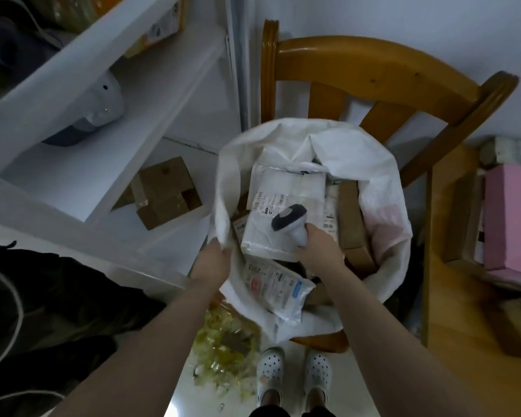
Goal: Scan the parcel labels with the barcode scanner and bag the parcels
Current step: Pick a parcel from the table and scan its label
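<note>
The barcode scanner (291, 224) is in the right hand (316, 246), held above the parcels inside the open white sack (358, 158). Its long axis runs on a slant: the pale handle sits low and to the right in the fist, and the dark head rises up and to the left, aimed towards the printed label on the flat white parcel (265, 236) beneath it. The right fingers are wrapped tight round the handle.

The left hand (214, 260) grips the sack's left rim, thumb and fingers closed on the fabric, and holds the mouth wide. A second parcel (278, 287), label up, lies across the near rim with its lower corner hanging out of the sack. A brown box (354, 224) stands along the right inside wall (its long side runs roughly parallel to that wall).

The sack sits on the seat of a wooden chair (373, 67), whose curved back closes off the far side. A white shelf unit (88, 70) stands close on the left, with a cardboard box (163, 195) on the floor beside it. On the right a pink box (509, 218) rests on a wooden surface. Open room lies directly above the sack's mouth and on the floor strip by the person's white shoes (271, 371).
</note>
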